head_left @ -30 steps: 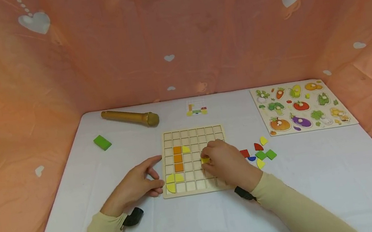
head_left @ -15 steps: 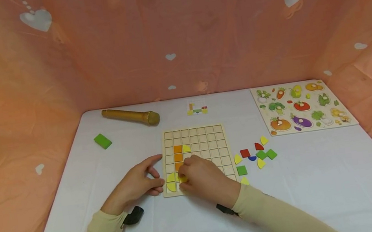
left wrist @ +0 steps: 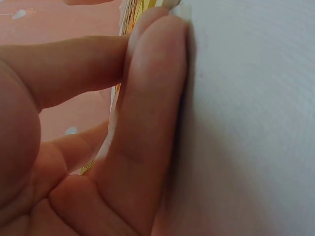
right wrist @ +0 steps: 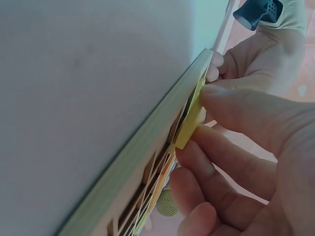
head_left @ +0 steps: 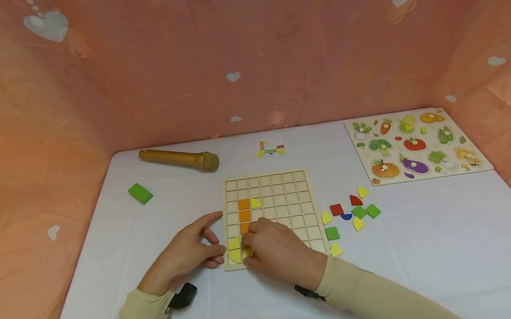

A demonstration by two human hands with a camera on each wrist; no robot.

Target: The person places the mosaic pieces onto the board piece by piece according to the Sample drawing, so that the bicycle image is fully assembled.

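Note:
A wooden grid board (head_left: 294,210) lies on the table with orange square tiles (head_left: 244,204) and yellow quarter-circle tiles (head_left: 235,256) set in some cells. My right hand (head_left: 280,251) is over the board's lower left part. Thumb and fingertips pinch a thin yellow tile (right wrist: 191,118), which stands tilted at the cells in the right wrist view; its outline is mostly hidden from above. At the board's left edge is my left hand (head_left: 187,251), fingers extended, with the tips touching that side.
Right of the board lie several loose tiles, among them a red square (head_left: 336,209) and a green square (head_left: 332,233). Behind stand a small pattern card (head_left: 270,145), a gold microphone (head_left: 179,159) and a vegetable puzzle (head_left: 434,144). A green block (head_left: 140,193) lies left.
My right hand has moved left and toward me with the yellow tile, from the board's right half to its lower left, then slightly further down. My left hand has stayed put.

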